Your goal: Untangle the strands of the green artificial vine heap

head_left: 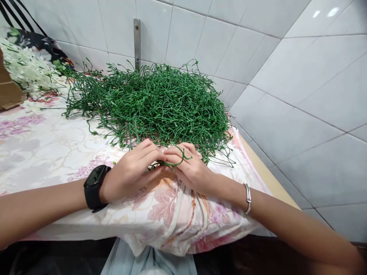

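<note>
A big heap of thin green plastic stems (155, 103) lies on a table under a floral cloth (43, 145). My left hand (132, 170), with a black watch on its wrist, and my right hand (190, 168), with a silver bangle, meet at the near edge of the heap. The fingertips of both hands pinch one small green stem piece (174, 160) between them. Both hands rest on the cloth just in front of the heap.
White artificial flowers (25, 68) and a dark floral bag (37, 40) sit at the far left beside a brown cardboard piece (8, 91). White tiled walls close in behind and to the right. A metal bracket (137, 42) is fixed to the back wall.
</note>
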`<action>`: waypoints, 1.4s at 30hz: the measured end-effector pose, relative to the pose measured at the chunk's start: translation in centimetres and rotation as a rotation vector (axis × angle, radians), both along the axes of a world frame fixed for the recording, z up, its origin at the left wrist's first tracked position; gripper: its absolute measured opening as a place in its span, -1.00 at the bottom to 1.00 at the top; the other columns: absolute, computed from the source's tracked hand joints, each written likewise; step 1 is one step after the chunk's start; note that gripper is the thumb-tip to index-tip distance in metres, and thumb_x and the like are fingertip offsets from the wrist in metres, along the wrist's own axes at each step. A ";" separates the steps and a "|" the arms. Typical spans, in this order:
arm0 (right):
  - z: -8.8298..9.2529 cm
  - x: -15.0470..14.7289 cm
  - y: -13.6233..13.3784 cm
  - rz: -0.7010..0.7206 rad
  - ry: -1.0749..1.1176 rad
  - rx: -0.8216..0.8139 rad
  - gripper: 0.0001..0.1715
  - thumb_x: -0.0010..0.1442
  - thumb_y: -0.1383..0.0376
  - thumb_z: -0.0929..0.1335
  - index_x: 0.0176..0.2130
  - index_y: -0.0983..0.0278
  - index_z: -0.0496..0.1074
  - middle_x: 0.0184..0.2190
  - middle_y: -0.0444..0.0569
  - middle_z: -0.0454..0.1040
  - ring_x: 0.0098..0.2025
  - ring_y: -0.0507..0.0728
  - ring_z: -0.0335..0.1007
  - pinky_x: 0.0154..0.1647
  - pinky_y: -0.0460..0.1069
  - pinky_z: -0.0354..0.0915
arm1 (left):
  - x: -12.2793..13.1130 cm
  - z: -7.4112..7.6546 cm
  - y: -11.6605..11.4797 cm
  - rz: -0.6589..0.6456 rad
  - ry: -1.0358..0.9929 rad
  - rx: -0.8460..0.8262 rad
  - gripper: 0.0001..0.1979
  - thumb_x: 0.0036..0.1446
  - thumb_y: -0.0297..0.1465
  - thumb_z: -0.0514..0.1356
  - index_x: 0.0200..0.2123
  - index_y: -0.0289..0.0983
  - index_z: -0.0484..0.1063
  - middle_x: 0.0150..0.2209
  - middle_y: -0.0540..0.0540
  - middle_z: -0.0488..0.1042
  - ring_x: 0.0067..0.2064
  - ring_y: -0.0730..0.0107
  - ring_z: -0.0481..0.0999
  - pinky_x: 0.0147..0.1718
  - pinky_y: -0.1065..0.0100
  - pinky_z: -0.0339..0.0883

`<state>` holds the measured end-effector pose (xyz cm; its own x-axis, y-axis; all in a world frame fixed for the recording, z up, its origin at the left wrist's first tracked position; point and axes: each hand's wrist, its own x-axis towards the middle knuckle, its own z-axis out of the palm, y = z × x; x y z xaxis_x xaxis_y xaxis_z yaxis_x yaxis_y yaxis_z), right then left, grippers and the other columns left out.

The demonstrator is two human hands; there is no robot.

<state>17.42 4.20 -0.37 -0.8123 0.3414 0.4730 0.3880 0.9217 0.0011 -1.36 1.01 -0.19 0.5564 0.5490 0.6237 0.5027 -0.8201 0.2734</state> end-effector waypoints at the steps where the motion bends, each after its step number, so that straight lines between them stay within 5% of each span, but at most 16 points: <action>1: 0.0 0.0 0.0 0.009 0.004 0.006 -0.77 0.16 0.45 0.13 -0.19 0.34 0.26 -0.25 0.05 0.35 -0.13 0.08 0.20 -0.07 0.06 0.09 | 0.0 0.0 0.0 -0.006 0.003 -0.005 -0.87 0.09 -0.51 0.06 -0.24 -0.34 0.27 -0.34 -0.10 0.36 -0.26 0.41 0.24 -0.26 0.35 0.18; 12: 0.1 0.0 -0.2 0.028 0.055 0.088 -0.79 0.15 0.50 0.13 -0.32 0.37 0.29 -0.39 -0.02 0.38 -0.29 0.01 0.25 -0.15 0.01 0.18 | 0.1 0.6 -0.2 -0.010 0.025 -0.205 -0.92 0.10 -0.46 0.04 -0.29 -0.32 0.25 -0.37 -0.04 0.29 -0.28 0.46 0.20 -0.28 0.41 0.15; 20: 0.2 0.1 -0.5 0.168 0.093 0.128 -0.81 0.14 0.51 0.14 -0.25 0.49 0.27 -0.19 0.19 0.33 0.04 0.17 0.12 -0.04 0.08 0.24 | 0.1 0.3 -0.4 0.002 0.010 -0.143 -0.87 0.11 -0.43 0.03 -0.24 -0.31 0.22 -0.32 -0.07 0.32 -0.25 0.42 0.23 -0.25 0.37 0.17; 29: -0.2 0.4 -0.2 0.165 0.023 -0.020 -0.76 0.15 0.53 0.08 -0.34 0.43 0.25 -0.31 0.08 0.30 -0.19 0.04 0.22 -0.16 -0.02 0.30 | 0.1 0.4 -0.4 0.009 0.118 -0.179 -0.86 0.12 -0.37 0.01 -0.33 -0.34 0.24 -0.43 -0.06 0.29 -0.35 0.41 0.17 -0.38 0.39 0.13; 36: -0.1 0.3 -0.3 0.129 -0.049 -0.135 -0.80 0.13 0.51 0.08 -0.27 0.40 0.20 -0.35 0.06 0.28 -0.25 0.06 0.21 -0.26 -0.02 0.29 | 0.1 0.0 -0.1 0.013 0.100 -0.190 -0.77 0.14 -0.31 0.00 -0.22 -0.35 0.26 -0.36 -0.10 0.34 -0.31 0.39 0.20 -0.33 0.36 0.15; 42: 0.5 0.5 -0.7 0.151 -0.023 -0.084 -0.84 0.09 0.38 0.14 -0.37 0.39 0.23 -0.54 -0.04 0.27 -0.48 0.01 0.17 -0.49 -0.08 0.17 | 0.0 0.2 -0.1 -0.153 0.067 -0.185 -0.86 0.12 -0.41 0.03 -0.25 -0.34 0.26 -0.35 -0.07 0.32 -0.30 0.45 0.20 -0.33 0.43 0.14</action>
<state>17.92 3.47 0.14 -0.8675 0.2524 0.4286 0.2461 0.9666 -0.0710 -1.36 0.87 0.00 0.6787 0.5565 0.4793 0.3985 -0.8272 0.3962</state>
